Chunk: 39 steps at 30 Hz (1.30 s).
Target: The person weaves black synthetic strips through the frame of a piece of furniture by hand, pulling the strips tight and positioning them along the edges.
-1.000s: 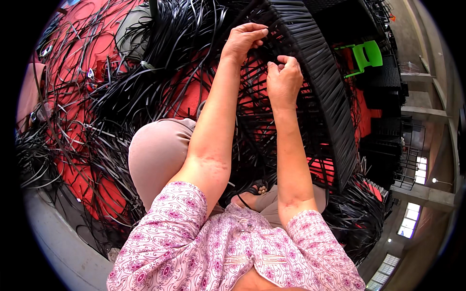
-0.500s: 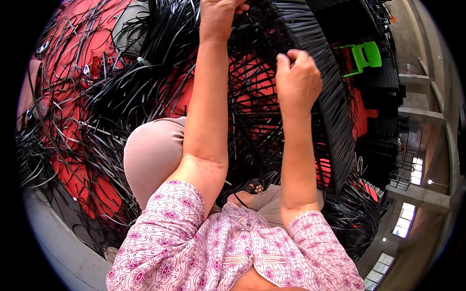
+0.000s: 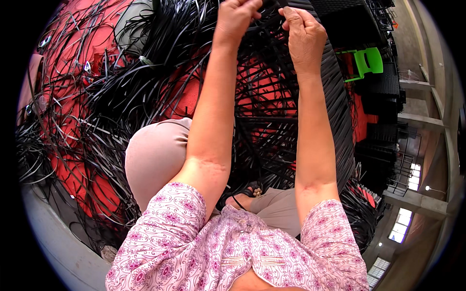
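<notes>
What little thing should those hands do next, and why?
Perhaps bring the right hand slightly nearer the left hand: both are over the black strip-wrapped frame, fingers curled, with a gap between them. I can't tell whether they hold anything.

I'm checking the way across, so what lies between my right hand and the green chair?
In the head view, a black strip-wrapped panel lies between your right hand and the green chair.
</notes>
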Motion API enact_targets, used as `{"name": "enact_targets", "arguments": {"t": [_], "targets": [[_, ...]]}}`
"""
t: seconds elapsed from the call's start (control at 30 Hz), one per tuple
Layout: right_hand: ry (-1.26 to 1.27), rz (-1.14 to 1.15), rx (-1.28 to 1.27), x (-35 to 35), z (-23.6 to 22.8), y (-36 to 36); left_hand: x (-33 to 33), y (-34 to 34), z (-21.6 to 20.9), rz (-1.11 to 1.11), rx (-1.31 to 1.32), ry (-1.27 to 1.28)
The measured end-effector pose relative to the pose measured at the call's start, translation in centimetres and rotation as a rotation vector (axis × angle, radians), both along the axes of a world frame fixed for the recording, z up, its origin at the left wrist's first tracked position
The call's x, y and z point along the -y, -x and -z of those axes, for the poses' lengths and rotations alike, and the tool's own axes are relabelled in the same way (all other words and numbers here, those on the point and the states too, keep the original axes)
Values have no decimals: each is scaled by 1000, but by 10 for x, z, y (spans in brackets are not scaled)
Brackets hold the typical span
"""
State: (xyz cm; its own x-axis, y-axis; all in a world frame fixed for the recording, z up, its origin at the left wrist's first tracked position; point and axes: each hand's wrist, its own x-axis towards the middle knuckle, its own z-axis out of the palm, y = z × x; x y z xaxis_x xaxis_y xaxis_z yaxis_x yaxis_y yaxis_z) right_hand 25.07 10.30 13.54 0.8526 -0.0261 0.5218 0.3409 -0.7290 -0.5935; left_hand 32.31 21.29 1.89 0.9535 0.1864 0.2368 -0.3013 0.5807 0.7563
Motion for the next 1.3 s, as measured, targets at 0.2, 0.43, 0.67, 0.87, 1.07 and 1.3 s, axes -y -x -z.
{"name": "enact_targets", "arguments": {"t": [0.2,0.43,0.67,0.87,1.07,1.3], "targets": [[517,296,-117,12,17,-5,48,2,27,-1,-214,-286],[816,481,-302,-10,13,-11,31,1,25,171,-298,-12],[900,483,-337,-20,21,-17,25,1,19,276,-287,-58],[943,468,-316,-25,24,-28,25,5,16,227,-299,238],[984,481,-349,-37,18,-25,28,5,13,129,-298,275],[826,379,-252,-32,16,-19,30,0,10,6,-258,296]]}}
